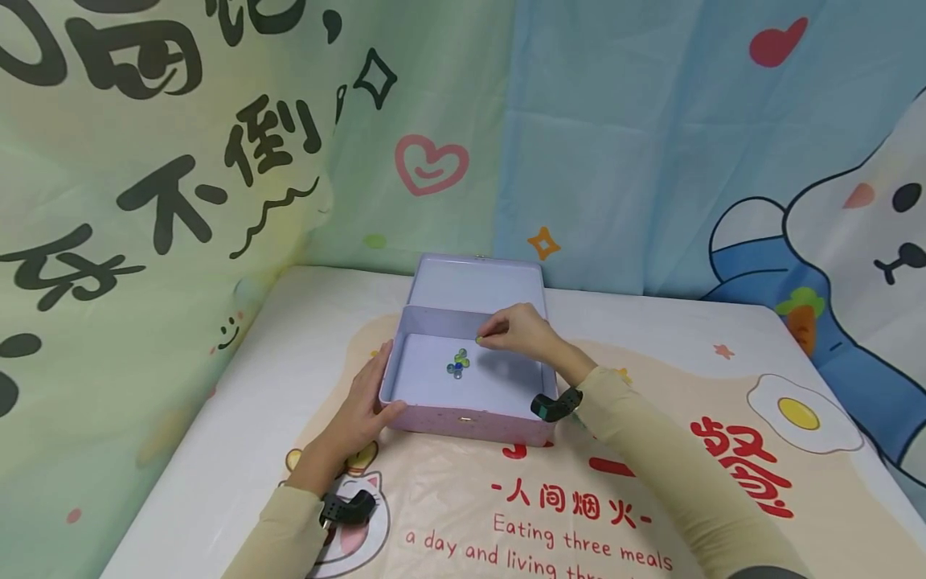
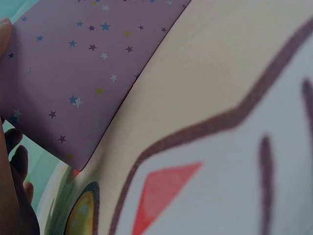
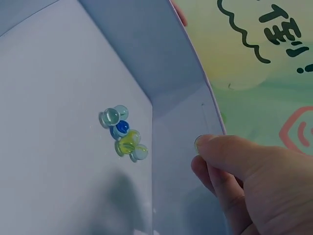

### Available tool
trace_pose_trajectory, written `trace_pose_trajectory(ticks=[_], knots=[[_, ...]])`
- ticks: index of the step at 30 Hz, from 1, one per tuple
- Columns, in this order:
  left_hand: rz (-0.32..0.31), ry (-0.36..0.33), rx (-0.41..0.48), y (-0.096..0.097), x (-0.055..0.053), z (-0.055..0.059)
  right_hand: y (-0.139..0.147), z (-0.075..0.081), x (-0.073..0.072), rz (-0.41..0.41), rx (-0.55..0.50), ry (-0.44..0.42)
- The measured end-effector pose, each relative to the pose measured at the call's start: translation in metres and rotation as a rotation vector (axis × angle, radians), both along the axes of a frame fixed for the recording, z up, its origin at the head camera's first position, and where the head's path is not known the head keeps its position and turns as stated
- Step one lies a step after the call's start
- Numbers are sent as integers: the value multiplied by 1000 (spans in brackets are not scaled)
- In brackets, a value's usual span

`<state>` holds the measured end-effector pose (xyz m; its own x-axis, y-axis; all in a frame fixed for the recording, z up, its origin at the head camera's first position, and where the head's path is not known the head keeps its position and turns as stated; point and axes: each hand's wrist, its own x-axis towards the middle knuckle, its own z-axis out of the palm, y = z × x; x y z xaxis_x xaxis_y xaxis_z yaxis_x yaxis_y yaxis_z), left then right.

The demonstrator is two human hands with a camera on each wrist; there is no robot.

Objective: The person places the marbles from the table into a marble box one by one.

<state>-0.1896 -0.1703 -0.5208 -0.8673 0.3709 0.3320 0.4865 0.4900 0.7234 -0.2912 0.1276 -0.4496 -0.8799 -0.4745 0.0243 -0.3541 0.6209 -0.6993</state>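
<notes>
A lidded metal box [image 1: 427, 418], lilac inside with small stars on its outside, stands with its lid [image 1: 477, 281] tipped back. Several glass marbles [image 1: 459, 363] lie clustered on its floor; the right wrist view shows a blue marble [image 3: 122, 127] among clear and yellow-green ones. Over the box's far part, my right hand [image 1: 526, 331] pinches a small marble [image 3: 197, 143] between thumb and fingertips, mostly covered by them. My left hand [image 1: 362, 406] holds the box's near left corner, fingers along the left side and thumb at the front wall.
The box stands on a table covered with a printed cloth [image 1: 579, 547]. Behind it and to the left hang printed curtains [image 1: 593, 145]. Dark wrist bands [image 1: 557, 404] sit on both wrists.
</notes>
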Motion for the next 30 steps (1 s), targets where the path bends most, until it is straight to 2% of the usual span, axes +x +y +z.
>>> trace_pose_trajectory(ticks=[12,17,30], knots=[[5,-8,3,-3,1,2,-12,-10,-8,6,52,16],[-4,-5,1,-1,1,0,-13,-17,-6,19,94,30],[5,-4,4,0,0,-1,-16,-21,-4,89,202,67]])
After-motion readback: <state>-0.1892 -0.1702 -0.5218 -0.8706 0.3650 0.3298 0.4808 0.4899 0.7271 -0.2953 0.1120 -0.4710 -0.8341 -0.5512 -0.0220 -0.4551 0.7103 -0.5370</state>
